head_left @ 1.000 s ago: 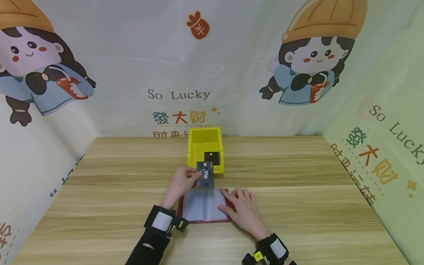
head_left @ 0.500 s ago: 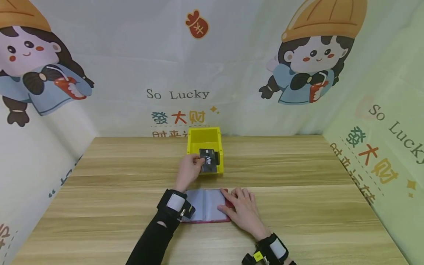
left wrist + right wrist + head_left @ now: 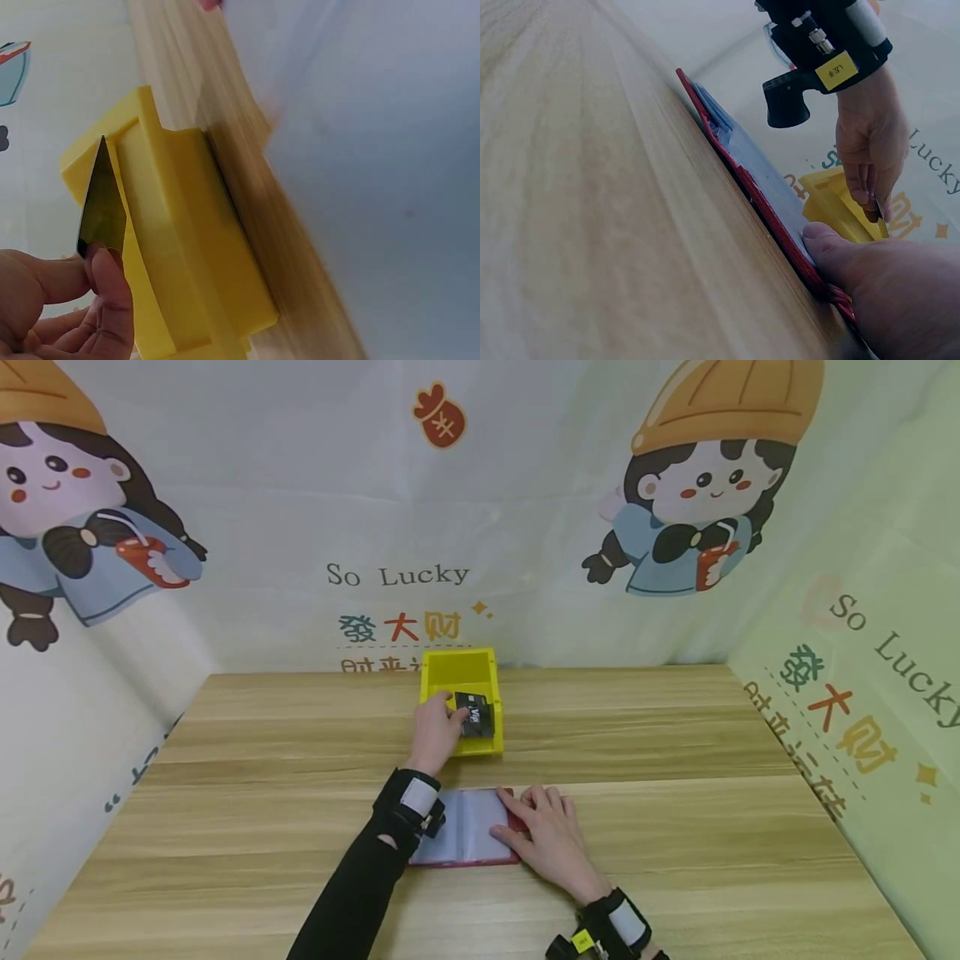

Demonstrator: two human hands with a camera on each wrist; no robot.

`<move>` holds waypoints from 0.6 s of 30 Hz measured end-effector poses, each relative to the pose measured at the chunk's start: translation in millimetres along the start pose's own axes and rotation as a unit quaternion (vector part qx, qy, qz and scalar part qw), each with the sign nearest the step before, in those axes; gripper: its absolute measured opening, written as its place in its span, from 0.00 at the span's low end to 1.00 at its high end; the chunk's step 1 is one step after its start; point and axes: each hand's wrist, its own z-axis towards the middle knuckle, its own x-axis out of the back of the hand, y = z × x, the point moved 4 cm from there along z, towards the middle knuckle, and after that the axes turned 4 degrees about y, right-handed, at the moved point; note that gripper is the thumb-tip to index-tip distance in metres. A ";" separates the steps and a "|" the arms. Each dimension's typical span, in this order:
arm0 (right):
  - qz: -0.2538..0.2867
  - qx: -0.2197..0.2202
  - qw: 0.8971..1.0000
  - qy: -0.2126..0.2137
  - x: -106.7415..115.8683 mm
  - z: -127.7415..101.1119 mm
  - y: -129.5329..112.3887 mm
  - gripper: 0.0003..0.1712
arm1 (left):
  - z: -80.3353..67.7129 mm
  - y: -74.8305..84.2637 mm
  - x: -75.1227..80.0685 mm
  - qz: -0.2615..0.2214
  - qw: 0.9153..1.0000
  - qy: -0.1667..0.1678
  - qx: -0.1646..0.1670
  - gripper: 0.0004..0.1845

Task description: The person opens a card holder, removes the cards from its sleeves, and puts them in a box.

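Black VIP card (image 3: 476, 717), pinched in your left hand (image 3: 437, 732), hangs inside the yellow bin (image 3: 450, 670), unreleased; your right hand (image 3: 546, 837) lies flat on the card holder (image 3: 465, 827).

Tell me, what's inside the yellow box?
Over the yellow box the left hand pinches a black VIP card. The card and hand cover the box's floor, so what lies under them cannot be seen.

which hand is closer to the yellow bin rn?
Left. The left hand is at the yellow bin, pinching a black VIP card over it. The right hand rests flat on the open card holder, nearer the person.
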 end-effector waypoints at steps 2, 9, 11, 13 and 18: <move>0.002 -0.001 1.000 -0.002 0.0 -0.2 0.4 0.31 | 2.8 1.8 -1.4 0.007 1.000 0.005 -0.010 0.20; 0.001 -0.002 1.000 -0.006 0.0 -0.1 1.1 0.31 | 14.6 4.2 -6.1 0.032 0.999 0.011 -0.016 0.12; 0.001 -0.002 1.000 -0.005 -0.1 -0.1 1.3 0.31 | 16.8 5.6 -8.3 0.049 0.999 0.009 -0.014 0.10; -0.001 -0.002 1.000 -0.004 -0.1 0.1 1.4 0.31 | 18.0 7.4 -11.2 0.067 0.998 0.004 -0.014 0.09; -0.004 0.000 1.000 -0.003 -1.0 0.5 1.7 0.31 | 18.9 9.8 -17.6 0.098 0.995 -0.009 -0.028 0.07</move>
